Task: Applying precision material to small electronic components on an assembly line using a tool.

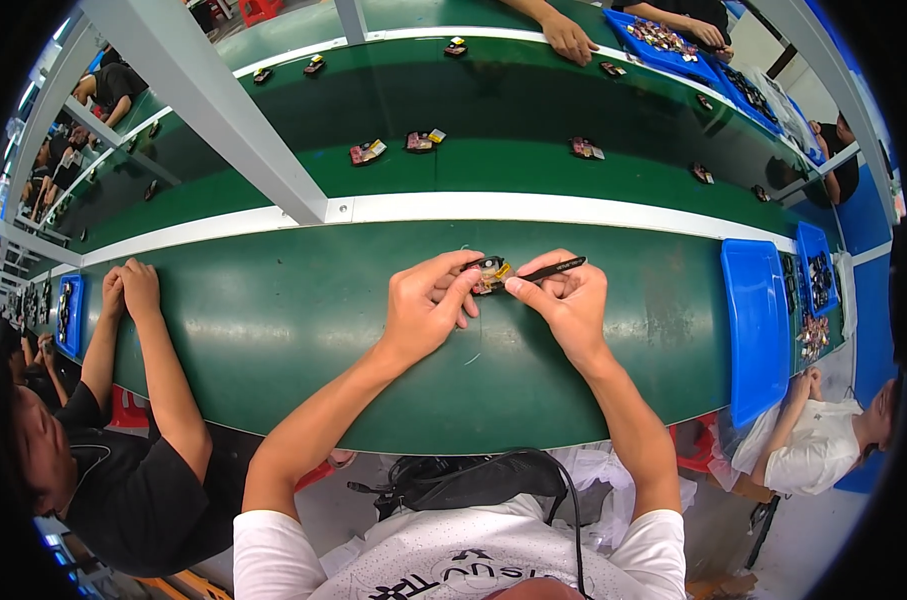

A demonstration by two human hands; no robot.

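Just above the green work surface [353,320], my left hand [420,308] pinches a small black-cased electronic assembly [492,270] with yellow and clear parts inside. My right hand [573,308] is closed around black tweezers [561,268], whose handle end points up to the right. Its thumb and fingertips meet the right side of the assembly, so the tweezer tips are hidden there. Both hands are close together in the middle of the picture. Fine detail inside the assembly is too small to make out.
Beyond a white rail [423,207], similar small assemblies [425,140] lie spaced along a green belt [503,175]. A blue tray [756,330] is at the right. A grey post [213,100] rises at left. Co-workers sit on both sides; one's hands [133,285] are near the left edge.
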